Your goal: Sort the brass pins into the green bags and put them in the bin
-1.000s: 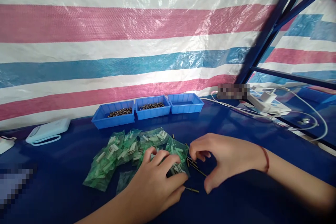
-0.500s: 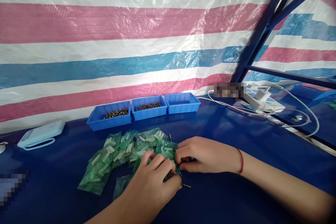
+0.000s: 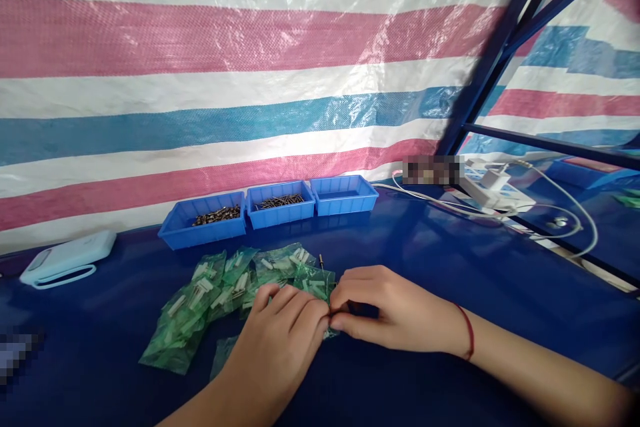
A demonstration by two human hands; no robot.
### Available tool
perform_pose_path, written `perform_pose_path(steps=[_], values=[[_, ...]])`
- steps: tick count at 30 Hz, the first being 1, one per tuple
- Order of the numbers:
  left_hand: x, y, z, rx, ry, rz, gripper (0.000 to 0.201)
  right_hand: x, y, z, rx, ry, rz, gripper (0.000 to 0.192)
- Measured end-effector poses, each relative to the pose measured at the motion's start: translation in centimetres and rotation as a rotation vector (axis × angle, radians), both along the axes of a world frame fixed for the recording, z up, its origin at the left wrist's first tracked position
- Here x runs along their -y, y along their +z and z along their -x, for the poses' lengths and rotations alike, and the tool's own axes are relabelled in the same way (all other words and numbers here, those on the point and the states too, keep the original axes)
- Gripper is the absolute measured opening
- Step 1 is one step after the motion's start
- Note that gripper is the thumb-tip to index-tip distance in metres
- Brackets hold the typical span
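My left hand (image 3: 287,330) and my right hand (image 3: 395,307) meet at the right end of a pile of small green plastic bags (image 3: 193,310). The fingertips of both hands are pinched together, and what lies between them is hidden. A bit of shiny plastic shows just under the fingertips. White plugs and metal screws show through several of the bags. A loose screw (image 3: 321,260) pokes out beyond the pile, above my fingers. Another clear bag (image 3: 223,352) is partly covered by my left wrist.
Three blue bins stand at the back: the left bin (image 3: 200,237) holds short brass-coloured parts, the middle bin (image 3: 281,215) long screws, the right bin (image 3: 345,203) nothing visible. A light-blue device (image 3: 70,260) lies left. White cables and a power strip (image 3: 493,193) lie right, by a metal frame.
My hands have come together until their fingertips meet. The left fingers have drawn closer together. The brass-coloured rod that stuck out below my left hand no longer shows.
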State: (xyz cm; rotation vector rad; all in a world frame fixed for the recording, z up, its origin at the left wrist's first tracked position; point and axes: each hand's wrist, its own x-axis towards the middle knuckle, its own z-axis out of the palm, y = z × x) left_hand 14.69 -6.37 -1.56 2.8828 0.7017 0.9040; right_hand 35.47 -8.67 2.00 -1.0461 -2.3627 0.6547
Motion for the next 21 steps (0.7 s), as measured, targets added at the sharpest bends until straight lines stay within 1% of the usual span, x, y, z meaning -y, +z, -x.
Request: perform_pose_path(steps=[2, 5, 11, 15, 21], values=[[-0.1, 0.1, 0.0, 0.033, 0.011, 0.098, 0.017, 0.0, -0.2, 0.1, -0.021, -0.036, -0.031, 0.02], [-0.1, 0.3, 0.1, 0.089, 0.039, 0.253, 0.013, 0.1, -0.4, 0.2, -0.109, -0.073, -0.011, 0.016], [-0.1, 0.7, 0.0, 0.141, 0.108, 0.458, 0.009, 0.4, -0.4, 0.2, -0.238, -0.204, 0.013, 0.014], [-0.2, 0.8, -0.1, 0.166, 0.117, 0.502, 0.011, 0.6, -0.3, 0.3, -0.302, -0.269, 0.082, 0.016], [-0.1, 1.3, 0.1, 0.206, 0.105, 0.487, 0.014, 0.5, -0.4, 0.5, -0.331, -0.256, 0.113, 0.017]])
